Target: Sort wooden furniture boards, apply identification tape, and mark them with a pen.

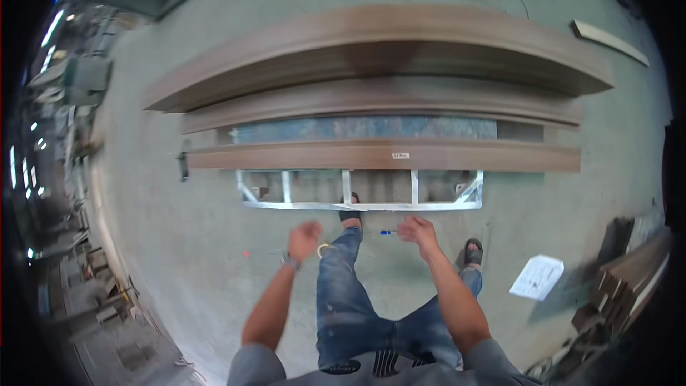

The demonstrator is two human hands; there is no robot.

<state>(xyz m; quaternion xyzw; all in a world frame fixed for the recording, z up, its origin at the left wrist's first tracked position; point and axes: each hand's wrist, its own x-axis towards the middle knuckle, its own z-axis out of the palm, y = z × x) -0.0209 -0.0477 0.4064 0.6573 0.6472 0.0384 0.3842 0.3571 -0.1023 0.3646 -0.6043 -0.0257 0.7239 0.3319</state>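
Note:
My left hand [305, 239] hangs above the floor, smeared by motion, so its fingers cannot be made out. Beside it, near my knee, shows a yellow ring [323, 249], perhaps a tape roll. My right hand [416, 231] reaches inward with its fingers loosely stretched. A blue-and-white marker [388, 232] appears just left of those fingertips, seemingly apart from them. Ahead of both hands stands a silver metal frame [379, 206] with several crossbars. Directly behind the frame runs a long brown board [307, 155] with a small white label; neither hand touches it.
Beyond lie a blue-grey mottled surface [364, 128] and two larger brown panels [386, 93] [400, 25]. A white paper sheet [537, 276] lies at right, near stacked brown pieces [629, 279]. A pale strip [611, 41] is at far right. Cluttered benches [93, 271] line the left.

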